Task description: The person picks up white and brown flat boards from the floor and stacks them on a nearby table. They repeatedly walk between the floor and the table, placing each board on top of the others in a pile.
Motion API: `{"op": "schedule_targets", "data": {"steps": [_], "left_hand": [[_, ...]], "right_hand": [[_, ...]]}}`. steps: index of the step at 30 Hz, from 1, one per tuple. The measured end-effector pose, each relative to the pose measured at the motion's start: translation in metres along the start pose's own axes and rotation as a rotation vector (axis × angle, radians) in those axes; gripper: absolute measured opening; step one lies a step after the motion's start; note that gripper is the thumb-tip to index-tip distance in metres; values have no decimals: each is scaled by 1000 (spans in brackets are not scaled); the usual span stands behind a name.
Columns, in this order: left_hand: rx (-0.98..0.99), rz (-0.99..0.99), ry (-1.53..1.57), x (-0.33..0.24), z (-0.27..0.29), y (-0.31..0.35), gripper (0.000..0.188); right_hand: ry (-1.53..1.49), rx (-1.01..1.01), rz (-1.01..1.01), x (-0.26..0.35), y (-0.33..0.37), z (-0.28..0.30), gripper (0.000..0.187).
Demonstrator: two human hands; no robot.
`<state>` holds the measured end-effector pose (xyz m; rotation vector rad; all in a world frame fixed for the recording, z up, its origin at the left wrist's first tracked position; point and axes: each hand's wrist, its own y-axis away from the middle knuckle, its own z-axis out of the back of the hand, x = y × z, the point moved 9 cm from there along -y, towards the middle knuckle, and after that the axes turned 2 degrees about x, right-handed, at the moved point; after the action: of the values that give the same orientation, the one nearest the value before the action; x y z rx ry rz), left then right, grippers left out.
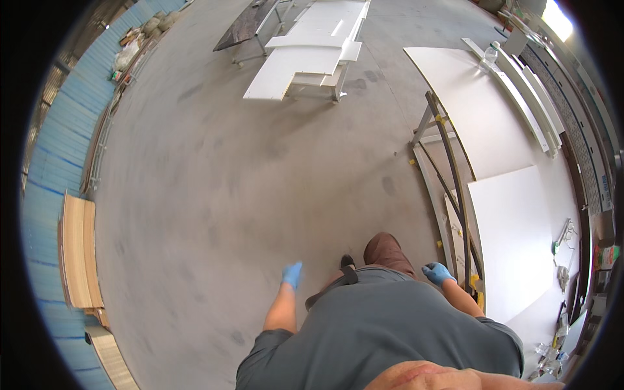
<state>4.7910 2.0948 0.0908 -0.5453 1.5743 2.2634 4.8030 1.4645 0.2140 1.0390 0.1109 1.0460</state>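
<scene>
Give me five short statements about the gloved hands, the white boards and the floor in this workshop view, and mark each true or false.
1. Both hands wear blue gloves. True: left hand, right hand.
2. The left hand grips a white board. False: it hangs empty over the grey concrete floor.
3. White flat panels lie stacked on a stand farther off. True.
4. The right hand is beside the large white sheet on the workbench. True, without touching it.
5. The clear plastic bottle stands on the floor. False: it stands on the workbench's far end.
</scene>
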Motion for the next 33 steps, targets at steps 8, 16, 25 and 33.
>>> {"op": "schedule_targets", "data": {"steps": [8,16,25,33], "left_hand": [[97,-362,103,-444,-98,-126,29],[197,4,40,-512,-161,-194,22],[88,257,104,-563,-142,-324,26],[143,55,128,-863,-184,-458,23]], "right_hand": [[-107,108,-285,51,-156,80,47],[66,-169,70,265,-405,343,50],[-97,-156,253,499,-584,470,49],[48,66,83,561,-640,510,47]]}}
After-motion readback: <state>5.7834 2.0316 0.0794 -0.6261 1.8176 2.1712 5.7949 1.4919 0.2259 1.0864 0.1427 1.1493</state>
